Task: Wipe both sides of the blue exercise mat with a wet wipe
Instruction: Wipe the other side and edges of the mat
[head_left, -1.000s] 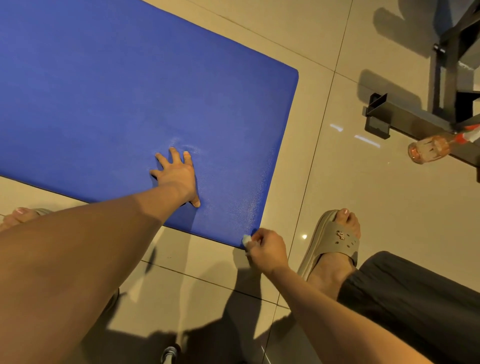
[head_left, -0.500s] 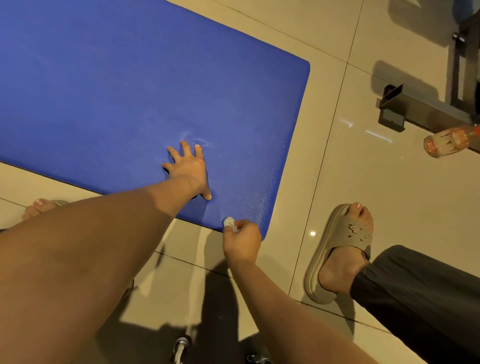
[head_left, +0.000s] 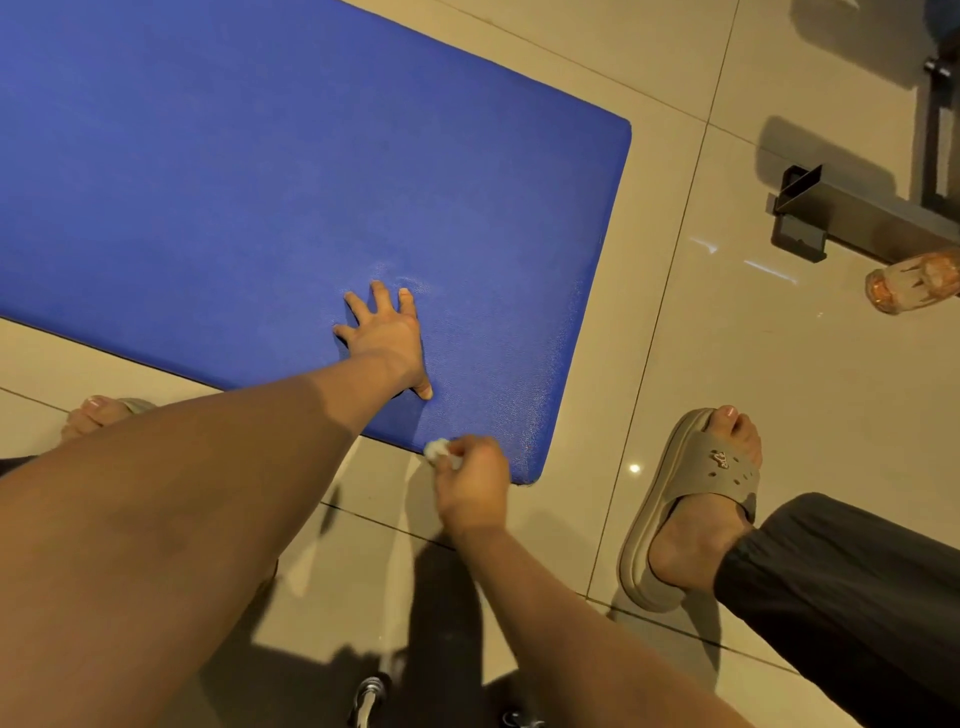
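Blue exercise mat (head_left: 260, 182) lay flat across the upper left of the frame. Left hand (head_left: 387, 338) pressed on it with fingers spread. Right hand (head_left: 472, 483) pinched the wadded wet wipe (head_left: 439, 449), which had travelled leftward from the mat's lower corner along its near edge, so the edge wipe was probably advancing.

- The tiled floor (head_left: 779, 389) is lit dimly, in a warm yellowish cast.
- Small glints are thrown back by the glossy tiles beside the sandal (head_left: 696, 499) and the metal frame (head_left: 857, 223).
- Hard dark shadows are laid under the arms and behind the frame.
- A pale sheen is seen on the blue mat (head_left: 260, 182) by the left hand (head_left: 387, 338).
- The mat's near edge is slightly bowed by the wide lens.
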